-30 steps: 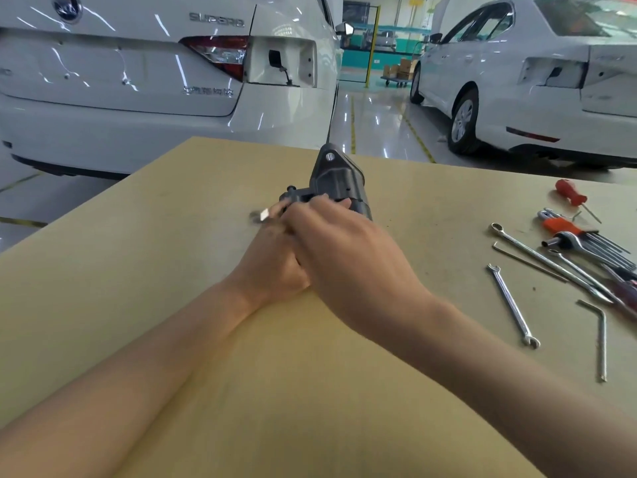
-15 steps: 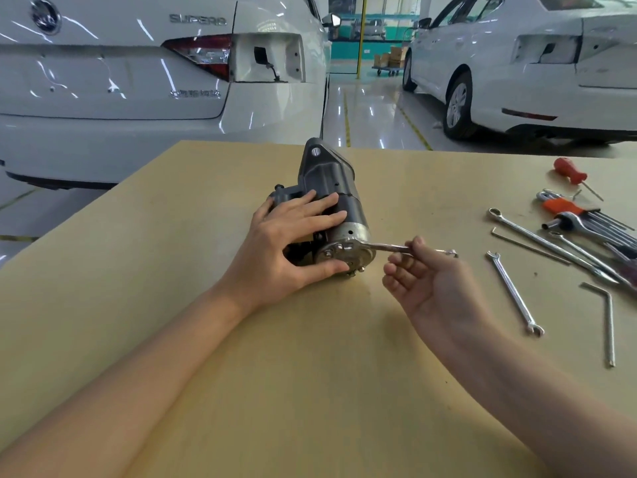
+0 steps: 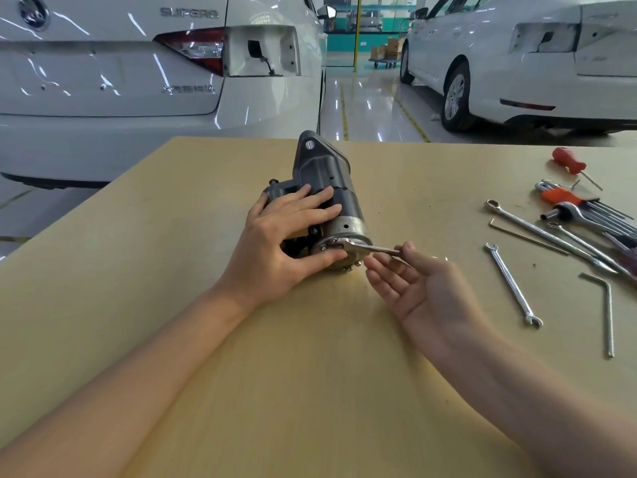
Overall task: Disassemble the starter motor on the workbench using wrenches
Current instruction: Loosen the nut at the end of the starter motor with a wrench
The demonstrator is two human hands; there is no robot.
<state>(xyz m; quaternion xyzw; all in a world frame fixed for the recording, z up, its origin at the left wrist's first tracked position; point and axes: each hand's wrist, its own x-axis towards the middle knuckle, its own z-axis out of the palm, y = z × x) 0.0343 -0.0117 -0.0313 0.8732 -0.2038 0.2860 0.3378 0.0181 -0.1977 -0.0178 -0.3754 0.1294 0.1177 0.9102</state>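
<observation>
Pale wood is forming the workbench [image 3: 144, 270] surface, with a white car parked just beyond its far edge on the left. The left hand [image 3: 282, 243] is lying spread over the starter motor [image 3: 322, 198], fingers draped across the dark housing and the thumb pressing against the near metal end cap. This hold is judged to be a brace: the motor is lying on its side near the middle of the bench and would otherwise roll or turn when force is applied to a fastener.

A wrench [image 3: 362, 247] is sitting with its open end on a fastener at the end cap, its handle running out to the right. The right hand [image 3: 413, 288] is meeting the handle palm up, with the fingers loosely curled and mostly extended; the thumb and fingertips are touching the handle rather than clenching it. This light contact is judged to suit seating or repositioning the tool before a firm pull. Whether the jaw is fully engaged on the fastener cannot be told.

Further right, spare tools are lying within reach of the right hand: a loose combination wrench [image 3: 513, 286], a bent hex key [image 3: 606, 312], a cluster of longer wrenches [image 3: 551, 236], and a red-handled screwdriver [image 3: 568, 162] at the far side.
</observation>
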